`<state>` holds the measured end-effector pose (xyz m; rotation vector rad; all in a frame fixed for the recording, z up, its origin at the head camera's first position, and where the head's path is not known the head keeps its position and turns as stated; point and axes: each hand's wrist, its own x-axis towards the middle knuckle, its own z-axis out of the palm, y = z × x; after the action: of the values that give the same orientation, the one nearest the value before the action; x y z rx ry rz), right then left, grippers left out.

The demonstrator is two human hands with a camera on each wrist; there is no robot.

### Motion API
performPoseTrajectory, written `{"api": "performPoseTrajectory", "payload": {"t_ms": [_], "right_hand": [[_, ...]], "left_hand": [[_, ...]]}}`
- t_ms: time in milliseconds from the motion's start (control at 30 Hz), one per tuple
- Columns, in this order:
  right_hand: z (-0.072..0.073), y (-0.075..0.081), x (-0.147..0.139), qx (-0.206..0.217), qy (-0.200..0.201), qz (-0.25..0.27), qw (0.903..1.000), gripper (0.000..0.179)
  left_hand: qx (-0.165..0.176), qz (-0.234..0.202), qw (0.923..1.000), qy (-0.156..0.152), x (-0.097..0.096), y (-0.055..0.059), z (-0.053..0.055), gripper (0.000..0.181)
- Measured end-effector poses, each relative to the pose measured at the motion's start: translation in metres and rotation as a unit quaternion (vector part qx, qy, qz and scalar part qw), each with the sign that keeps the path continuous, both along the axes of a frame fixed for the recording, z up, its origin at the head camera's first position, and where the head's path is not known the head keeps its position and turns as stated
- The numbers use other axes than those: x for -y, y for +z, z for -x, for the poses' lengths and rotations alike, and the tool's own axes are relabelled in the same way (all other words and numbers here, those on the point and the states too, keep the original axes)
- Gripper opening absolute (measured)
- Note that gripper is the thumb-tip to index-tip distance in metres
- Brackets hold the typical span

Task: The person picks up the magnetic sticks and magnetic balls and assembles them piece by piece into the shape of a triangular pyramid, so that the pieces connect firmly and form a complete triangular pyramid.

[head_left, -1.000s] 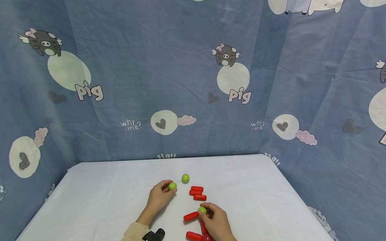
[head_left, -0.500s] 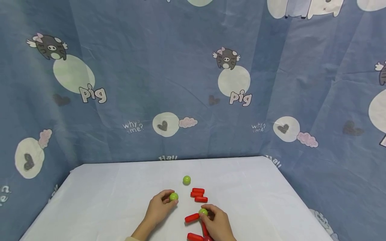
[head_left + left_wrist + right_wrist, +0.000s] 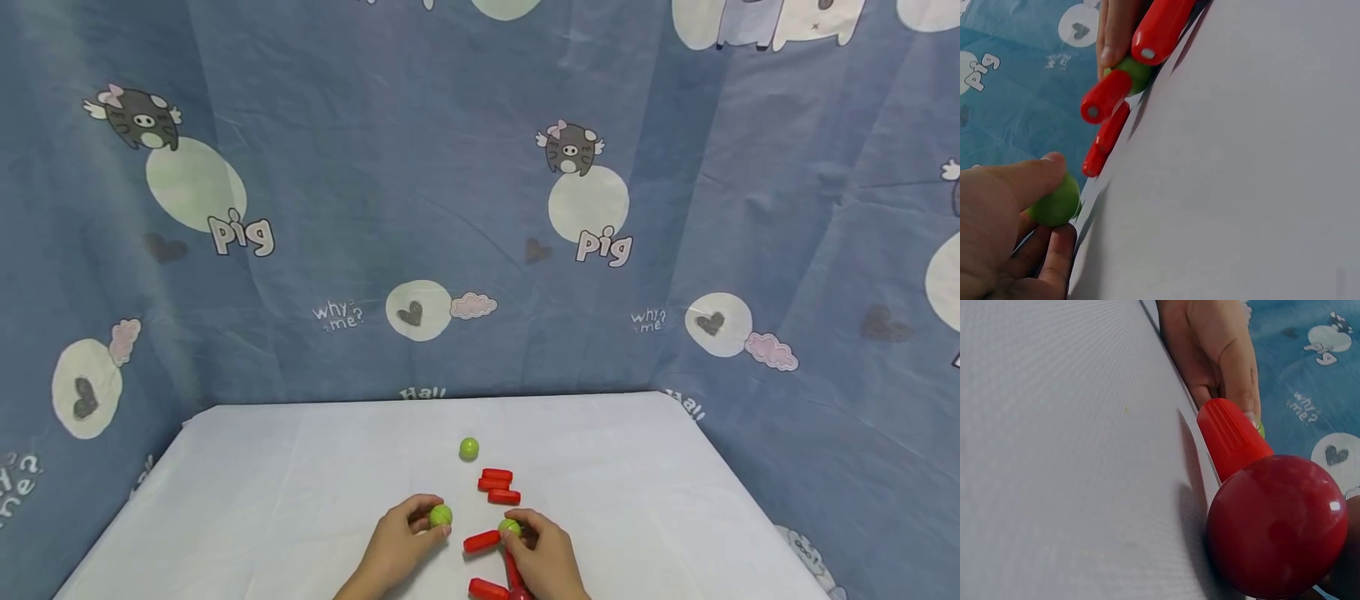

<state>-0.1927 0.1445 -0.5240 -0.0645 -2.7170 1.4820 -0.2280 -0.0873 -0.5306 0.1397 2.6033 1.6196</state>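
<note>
My left hand (image 3: 397, 542) pinches a green ball (image 3: 441, 516) between thumb and fingers; the left wrist view shows this ball (image 3: 1057, 203) up close. To its right, my right hand (image 3: 546, 557) grips a second green ball (image 3: 510, 527). A red rod (image 3: 482, 542) reaches leftward from that ball, and another red rod (image 3: 513, 570) runs down to a red ball (image 3: 520, 594). Beside the red ball lies a lower red rod (image 3: 487, 589), pointing left. In the right wrist view the glossy red ball (image 3: 1277, 526) fills the foreground, partly covering a ribbed rod (image 3: 1229, 434).
Beyond the hands, three loose red rods (image 3: 504, 497) lie close together on the white-covered table (image 3: 637, 500). A third green ball (image 3: 468, 449) sits farther back. Behind the table hangs a blue patterned cloth (image 3: 450, 208).
The left hand has come nearer to me and slightly right with its green ball, closer to the left-pointing rod. The right hand keeps its hold, nearly still. The view has shifted slightly.
</note>
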Motion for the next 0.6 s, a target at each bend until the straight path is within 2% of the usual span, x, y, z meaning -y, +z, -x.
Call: {"api": "performPoseTrajectory", "payload": {"t_ms": [300, 600], "right_hand": [[0.001, 0.002, -0.001, -0.002, 0.001, 0.000, 1.0000, 0.028], [0.001, 0.002, 0.000, 0.008, 0.000, 0.000, 1.0000, 0.028]], "left_hand": [[0.049, 0.001, 0.9987, -0.012, -0.005, 0.003, -0.013, 0.044], [0.040, 0.017, 0.9990, -0.013, -0.005, 0.001, -0.021, 0.044]]}}
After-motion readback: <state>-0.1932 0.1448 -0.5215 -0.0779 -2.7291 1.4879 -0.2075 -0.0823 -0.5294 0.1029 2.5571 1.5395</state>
